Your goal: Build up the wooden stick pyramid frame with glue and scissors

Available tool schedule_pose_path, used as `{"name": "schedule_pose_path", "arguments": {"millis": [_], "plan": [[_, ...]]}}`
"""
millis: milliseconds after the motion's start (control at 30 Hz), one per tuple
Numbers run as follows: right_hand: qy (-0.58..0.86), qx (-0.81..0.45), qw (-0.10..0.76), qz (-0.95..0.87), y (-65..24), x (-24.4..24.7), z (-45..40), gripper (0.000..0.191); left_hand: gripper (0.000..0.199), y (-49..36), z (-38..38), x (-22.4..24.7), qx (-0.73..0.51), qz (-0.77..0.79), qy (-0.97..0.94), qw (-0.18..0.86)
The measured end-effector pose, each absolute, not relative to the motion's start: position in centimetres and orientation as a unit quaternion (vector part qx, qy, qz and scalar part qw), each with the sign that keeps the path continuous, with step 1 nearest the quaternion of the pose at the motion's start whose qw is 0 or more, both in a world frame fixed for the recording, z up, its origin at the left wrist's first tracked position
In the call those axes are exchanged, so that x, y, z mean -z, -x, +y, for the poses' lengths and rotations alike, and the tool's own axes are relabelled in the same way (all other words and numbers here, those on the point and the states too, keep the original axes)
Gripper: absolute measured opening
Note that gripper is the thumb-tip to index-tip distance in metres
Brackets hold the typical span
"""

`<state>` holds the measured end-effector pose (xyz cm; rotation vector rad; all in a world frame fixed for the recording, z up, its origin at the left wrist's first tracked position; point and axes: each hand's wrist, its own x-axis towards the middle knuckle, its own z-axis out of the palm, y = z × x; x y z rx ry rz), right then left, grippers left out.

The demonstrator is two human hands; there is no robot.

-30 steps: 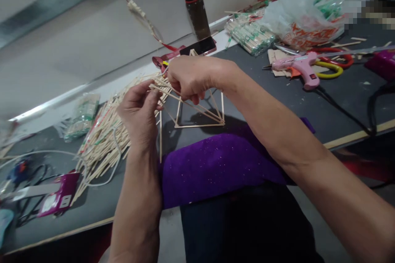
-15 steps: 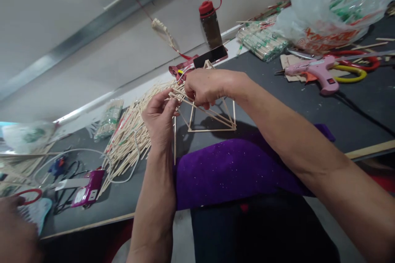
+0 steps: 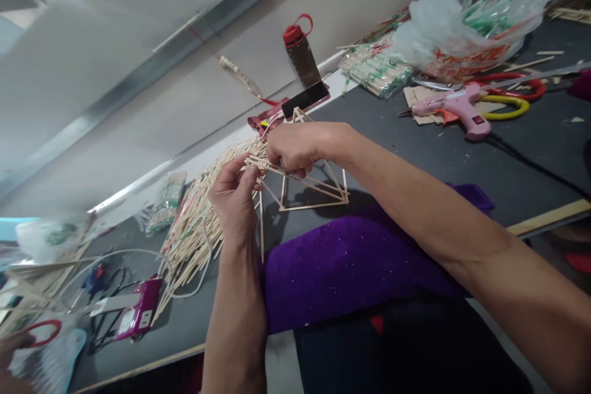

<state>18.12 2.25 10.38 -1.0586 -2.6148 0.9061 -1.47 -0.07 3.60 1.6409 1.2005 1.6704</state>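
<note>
Evidently, Bracing Is What the Stick Frame [image 3: 314,205] Is Getting

The stick frame is standing on the dark table [image 3: 383,148], just beyond the purple cloth [image 3: 351,265], with a peak showing behind the right hand [image 3: 295,151]. The left hand [image 3: 233,194] is pinching the raised corner where several sticks are meeting, probably because a light joint like that is needing a steady anchor. The right hand is arching over the top, its fingers curling down among the sticks (whether they are gripping one, I cannot tell), perhaps so as to be coming at the joint from above.

That same arm is hiding part of the frame. One loose stick [image 3: 262,231] is lying close by the left wrist, and a heap of sticks [image 3: 191,240] is spreading beyond it, with a white cable [image 3: 210,252] looping across. Off to the right, the pink glue gun [image 3: 462,104] is lying by the scissors [image 3: 503,98], well apart from both hands. Behind, a phone [image 3: 305,98] and a bottle [image 3: 301,58] are lining the wall side.
</note>
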Motion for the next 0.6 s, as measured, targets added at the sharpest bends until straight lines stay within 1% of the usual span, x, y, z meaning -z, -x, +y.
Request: {"name": "schedule_pose_path", "arguments": {"millis": [367, 600], "plan": [[0.347, -0.299, 0.083, -0.885, -18.19, -10.85, 1.79, 0.027, 0.024, 1.87, 0.04, -3.39, -0.602, 0.459, -0.607, 0.242], [0.343, -0.297, 0.083, -0.887, -18.23, -10.78, 2.06, 0.022, 0.030, 2.16, 0.10, -3.49, -0.592, 0.471, -0.611, 0.233]]}}
